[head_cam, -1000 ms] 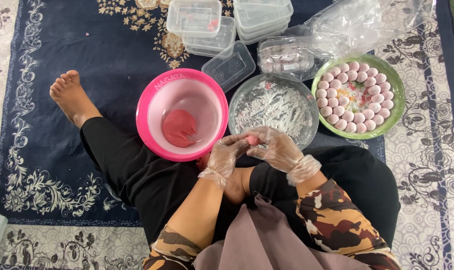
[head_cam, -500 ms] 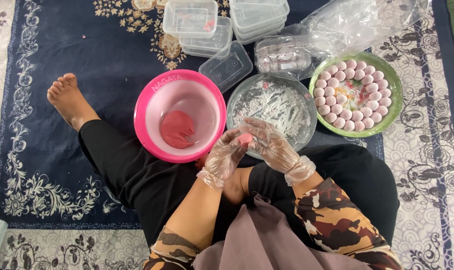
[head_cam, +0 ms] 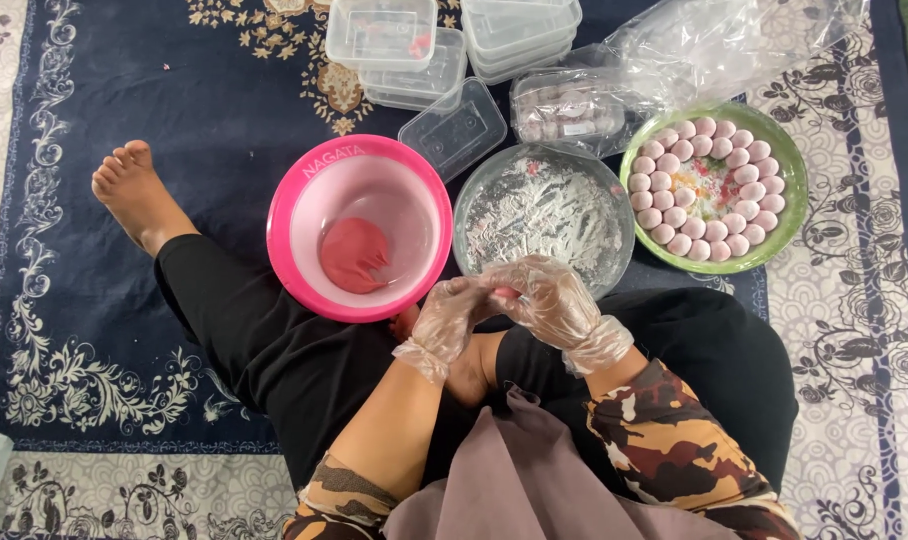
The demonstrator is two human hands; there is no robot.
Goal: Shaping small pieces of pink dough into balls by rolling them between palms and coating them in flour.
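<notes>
Since the earlier frames the two gloved hands have been drawn a little nearer to the body, off the rim of the floured bowl, with the small pink piece kept between them. The left hand [head_cam: 452,318] and the right hand [head_cam: 546,300], both in thin clear gloves, are pressed together, and a small piece of pink dough [head_cam: 502,293] is pinched between their fingertips; both hands are closed around it. The dough is held above the lap, just near of the clear floured bowl [head_cam: 494,195] and just right of the pink bowl [head_cam: 304,195].

A red-pink lump of dough [head_cam: 354,255] is seen lying inside the pink bowl. To the far right a green bowl [head_cam: 789,190] is ringed with pale pink balls [head_cam: 664,215]. Beyond the bowls, clear plastic boxes [head_cam: 384,35] are stacked, a loose lid [head_cam: 454,128] is laid beside them, and a crumpled plastic bag [head_cam: 694,50] is spread to the right. Everything is set on a dark blue patterned carpet [head_cam: 174,90], on which a bare foot [head_cam: 134,190] is stretched at the left.
</notes>
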